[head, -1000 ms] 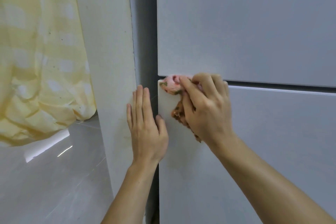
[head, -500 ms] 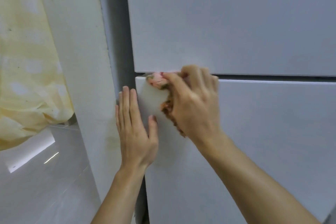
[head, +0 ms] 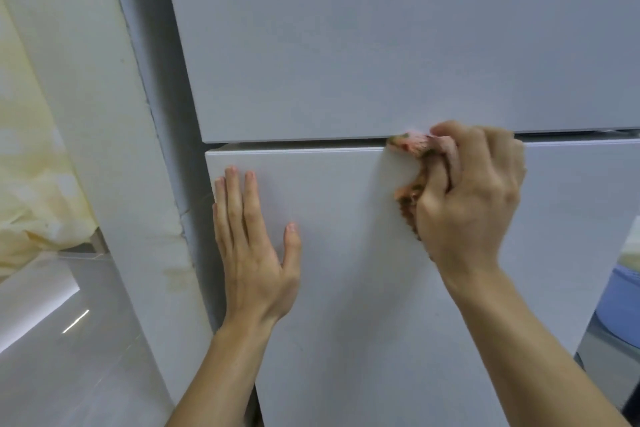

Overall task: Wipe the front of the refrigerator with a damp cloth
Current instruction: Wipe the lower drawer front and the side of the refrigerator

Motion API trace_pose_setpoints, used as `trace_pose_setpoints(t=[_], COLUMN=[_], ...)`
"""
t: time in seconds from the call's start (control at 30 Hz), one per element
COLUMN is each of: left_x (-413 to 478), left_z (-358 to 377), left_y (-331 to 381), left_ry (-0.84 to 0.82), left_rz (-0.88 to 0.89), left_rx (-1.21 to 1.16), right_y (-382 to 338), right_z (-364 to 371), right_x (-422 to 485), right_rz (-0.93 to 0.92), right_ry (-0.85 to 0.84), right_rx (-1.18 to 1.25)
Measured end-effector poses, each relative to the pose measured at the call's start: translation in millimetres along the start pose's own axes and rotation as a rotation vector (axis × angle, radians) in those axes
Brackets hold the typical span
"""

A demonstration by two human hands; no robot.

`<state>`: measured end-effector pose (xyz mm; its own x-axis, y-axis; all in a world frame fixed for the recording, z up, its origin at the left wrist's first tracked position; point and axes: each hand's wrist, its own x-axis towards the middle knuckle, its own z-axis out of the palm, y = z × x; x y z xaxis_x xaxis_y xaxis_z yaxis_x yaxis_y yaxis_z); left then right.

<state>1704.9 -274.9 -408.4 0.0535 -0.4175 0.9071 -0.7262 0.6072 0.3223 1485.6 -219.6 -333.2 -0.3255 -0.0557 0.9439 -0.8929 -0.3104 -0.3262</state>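
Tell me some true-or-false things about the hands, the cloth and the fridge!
1. The right hand holds the cloth. True.
2. The cloth is on the seam between the upper door and the lower door. True.
3. The left hand grips a spray bottle. False: it lies flat and open on the lower door.
4. The cloth is plain blue. False: it is pink with brownish patterning.
5. The two hands touch each other. False: bare door shows between them.

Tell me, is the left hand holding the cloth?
No, the left hand lies flat and empty on the lower door; the right hand grips the cloth.
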Motion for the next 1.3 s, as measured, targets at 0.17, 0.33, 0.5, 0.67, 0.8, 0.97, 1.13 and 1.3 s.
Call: trace_pose_setpoints(t=[0.17, 0.33, 0.5, 0.67, 0.8, 0.97, 1.13, 1.3], left_x=[-4.5, -5.1, -13.2, -17.4, -18.0, -18.0, -17.6, -18.0], left_z=[7.6, 29.7, 49.8, 64.3, 65.6, 62.0, 61.9, 65.5], left_y=[5.1, 36.7, 64.9, 86.7, 89.7, 89.2, 91.8, 103.0], left_ry=[-0.059, -0.023, 0.017, 0.033, 0.011, -0.011, -0.002, -0.018], left_rz=[0.092, 0.075, 0.076, 0.095, 0.127, 0.141, 0.136, 0.136], left_rx=[0.104, 0.121, 0.109, 0.106, 0.11, 0.125, 0.138, 0.128], right_y=[-6.7, 31.2, 89.2, 139.7, 144.8, 160.5, 179.2, 168.0], right_z=[16.5, -2.1, -39.6, -77.4, -72.1, -81.5, -92.2, -84.6], right_x=[-13.2, -6.1, 12.1, 13.2, -13.1, -99.5, -84.6, -10.2], right_rz=[-0.154, -0.36, -0.289, -0.072, 0.079, -0.239, -0.263, -0.058], right_ry=[-0.042, -0.116, -0.064, 0.025, 0.086, -0.268, -0.24, 0.05], right_rx=[0.129, 0.016, -0.107, -0.125, -0.113, -0.174, -0.267, -0.266])
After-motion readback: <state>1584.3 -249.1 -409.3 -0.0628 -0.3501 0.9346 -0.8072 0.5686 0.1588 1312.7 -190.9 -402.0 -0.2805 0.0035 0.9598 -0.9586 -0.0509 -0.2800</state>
